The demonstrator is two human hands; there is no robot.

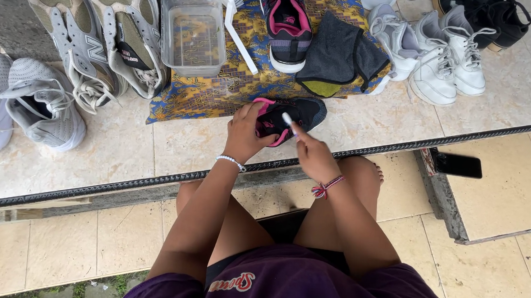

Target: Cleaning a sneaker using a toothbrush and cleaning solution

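Black-and-pink shoe (pixel 292 117): lies on the tiled ledge at the edge of the patterned cloth (pixel 220 90), between both hands.
Left hand (pixel 245 132): fingers curled around the shoe's heel end, gripping it.
Right hand (pixel 312 153): just beside the shoe's toe side, pinching a small white brush (pixel 287 119) against its upper.

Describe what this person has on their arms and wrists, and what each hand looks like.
Both arms are bare, no sleeves reaching the forearms. The left hand has a thin white beaded bracelet at its wrist. The right hand has a red cord bracelet with loose tied ends. No gloves; rings can't be made out.
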